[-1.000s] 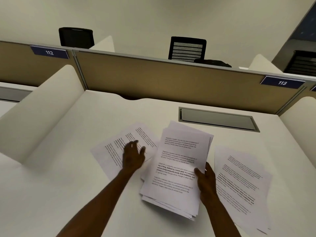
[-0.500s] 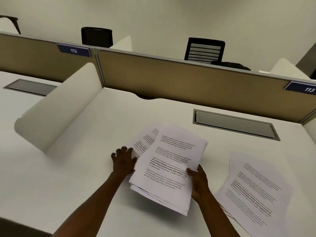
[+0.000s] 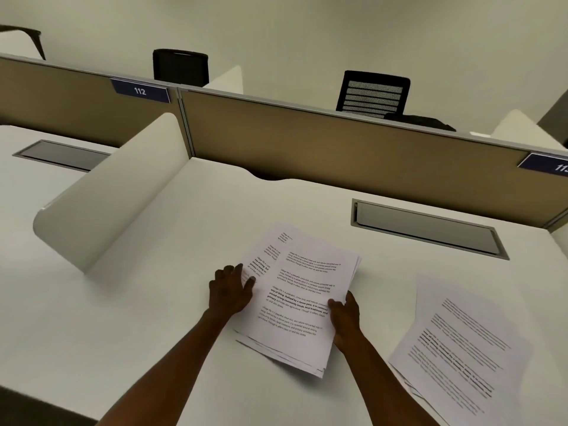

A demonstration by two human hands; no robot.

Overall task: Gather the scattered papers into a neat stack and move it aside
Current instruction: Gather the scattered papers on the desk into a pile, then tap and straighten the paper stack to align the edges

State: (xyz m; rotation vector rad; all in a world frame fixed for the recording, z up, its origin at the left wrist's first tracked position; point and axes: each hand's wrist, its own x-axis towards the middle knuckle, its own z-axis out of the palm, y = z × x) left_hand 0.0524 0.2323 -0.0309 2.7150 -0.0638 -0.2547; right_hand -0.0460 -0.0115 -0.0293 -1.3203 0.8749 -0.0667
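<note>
Papers (image 3: 295, 299): your right hand (image 3: 345, 316) pinches the stack's edge, left hand (image 3: 229, 292) curls onto loose sheets (image 3: 270, 256); slide them under squarely.

Open-plan office, clearly. White counter (image 3: 190, 229) boxed in by a tan partition (image 3: 338, 149) beyond the hands, tagged with numbered plates 112 (image 3: 140, 91) and 113 (image 3: 547, 163). Curved white divider (image 3: 101, 207) off to the left, cable hatch (image 3: 427, 229) ahead and right, black mesh chairs (image 3: 372, 94) over the partition.
</note>
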